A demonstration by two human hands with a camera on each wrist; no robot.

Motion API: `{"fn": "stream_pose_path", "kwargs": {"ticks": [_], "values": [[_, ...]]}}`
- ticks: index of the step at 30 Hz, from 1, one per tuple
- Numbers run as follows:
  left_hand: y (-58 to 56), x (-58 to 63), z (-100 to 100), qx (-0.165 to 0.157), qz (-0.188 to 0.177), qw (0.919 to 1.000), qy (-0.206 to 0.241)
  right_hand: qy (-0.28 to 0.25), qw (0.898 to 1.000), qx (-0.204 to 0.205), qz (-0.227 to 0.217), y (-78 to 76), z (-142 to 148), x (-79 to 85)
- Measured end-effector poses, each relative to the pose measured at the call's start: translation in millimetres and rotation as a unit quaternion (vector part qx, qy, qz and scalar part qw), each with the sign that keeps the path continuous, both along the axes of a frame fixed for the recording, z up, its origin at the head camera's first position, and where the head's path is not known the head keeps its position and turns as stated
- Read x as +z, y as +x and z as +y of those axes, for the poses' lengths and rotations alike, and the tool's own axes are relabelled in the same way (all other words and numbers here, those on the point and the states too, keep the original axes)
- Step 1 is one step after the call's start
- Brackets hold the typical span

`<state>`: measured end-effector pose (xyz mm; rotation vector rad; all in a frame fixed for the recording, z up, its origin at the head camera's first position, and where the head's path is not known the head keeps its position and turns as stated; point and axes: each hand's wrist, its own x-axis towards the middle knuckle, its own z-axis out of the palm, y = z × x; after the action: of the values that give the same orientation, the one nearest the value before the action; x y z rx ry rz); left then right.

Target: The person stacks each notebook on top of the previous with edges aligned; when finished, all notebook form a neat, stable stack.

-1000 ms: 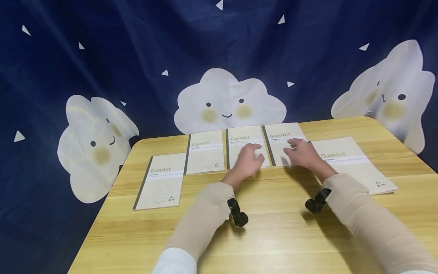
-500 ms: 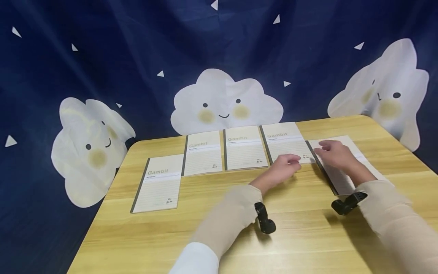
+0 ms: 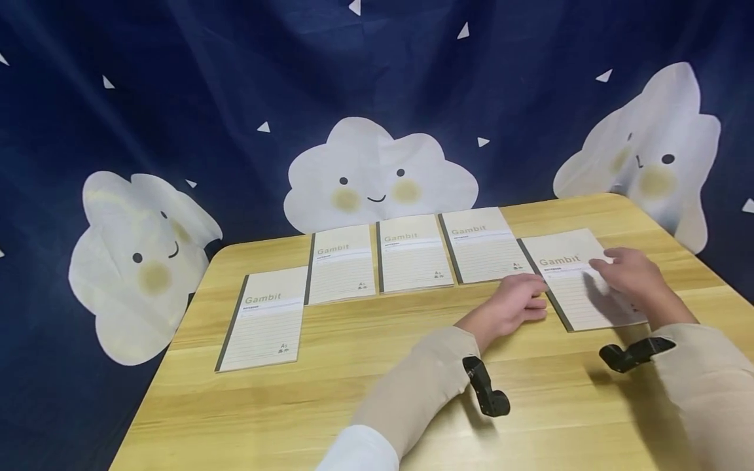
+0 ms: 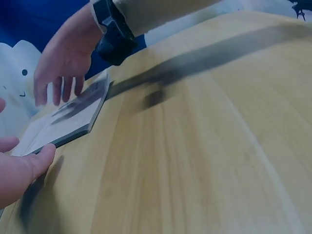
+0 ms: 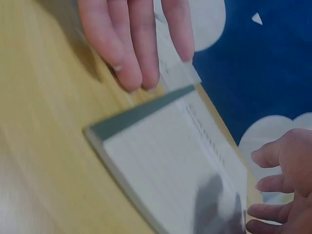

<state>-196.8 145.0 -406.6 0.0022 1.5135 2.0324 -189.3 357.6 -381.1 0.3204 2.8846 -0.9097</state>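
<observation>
The rightmost notebook [image 3: 580, 288], cream with a dark spine and "Gambit" on its cover, lies on the wooden table, set lower than its neighbour. Beside its spine is my left hand [image 3: 511, 306], fingers extended; whether they touch the notebook I cannot tell. My right hand [image 3: 636, 278] is at the notebook's right side, fingers spread and slightly bent, casting a shadow on the cover. In the right wrist view a gap shows between the left fingers [image 5: 139, 48] and the spine [image 5: 141, 114]. Neither hand grips anything.
Three more notebooks stand in a row along the back: one at left [image 3: 340, 265], one in the middle [image 3: 414, 254], one at right [image 3: 483, 245]. Another notebook [image 3: 263, 319] lies at far left, nearer the front. A blue cloud-patterned curtain [image 3: 247, 59] hangs behind the table [image 3: 265, 412].
Both hands have moved right, from over the back-row notebooks to either side of the rightmost notebook. The right hand crossed its cover. That notebook now appears turned slightly straighter. The head view has shifted slightly.
</observation>
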Motion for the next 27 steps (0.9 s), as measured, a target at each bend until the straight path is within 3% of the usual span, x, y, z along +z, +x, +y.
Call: {"fn": "stream_pose_path", "kwargs": {"ticks": [11,20,27], "values": [[7.5,-1.4,3.5,0.014,-0.030,0.9977,0.060,-0.017,0.999,-0.034,-0.013,8.2,11.6,-3.7],[11.9,-5.6,2.4,0.029,-0.065,0.9888,0.131,-0.045,0.997,-0.051,-0.029,8.0,16.7,-4.3],[13.6,-3.6,2.9,0.046,-0.068,0.9862,0.144,-0.093,0.993,-0.064,-0.029,8.4,23.0,-5.9]]}}
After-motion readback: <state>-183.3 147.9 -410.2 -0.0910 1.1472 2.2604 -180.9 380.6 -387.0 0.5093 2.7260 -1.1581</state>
